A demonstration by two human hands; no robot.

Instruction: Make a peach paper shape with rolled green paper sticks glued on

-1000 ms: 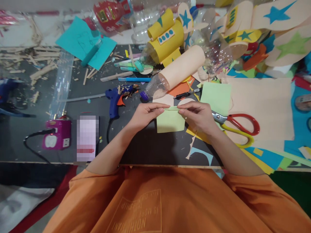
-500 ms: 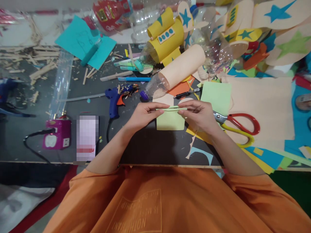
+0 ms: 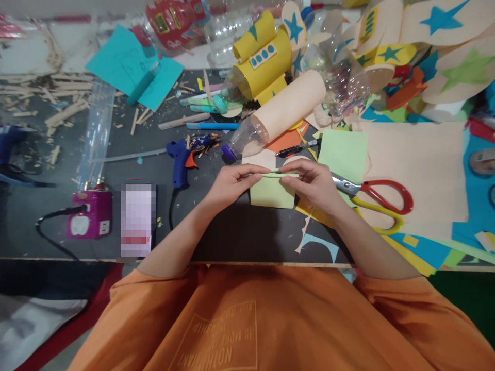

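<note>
A light green sheet of paper is held between both hands above the dark table, its upper edge folded over. My left hand pinches the left end of that edge between thumb and fingers. At the right end, my right hand grips the same edge in a similar pinch. Just beyond the fingers lies a plastic bottle wrapped in peach paper, its purple cap toward the left. Scissors with red and yellow handles rest beside my right hand, next to another light green sheet.
A blue glue gun lies left of my hands. Further left are a phone and a purple power adapter. Yellow-wrapped bottle craft stands behind. Paper scraps lie near the table's front edge; peach paper covers the right.
My right hand has shifted slightly to the left along the folded edge. My left hand keeps its pinch almost in place. The sheet stays between them.
</note>
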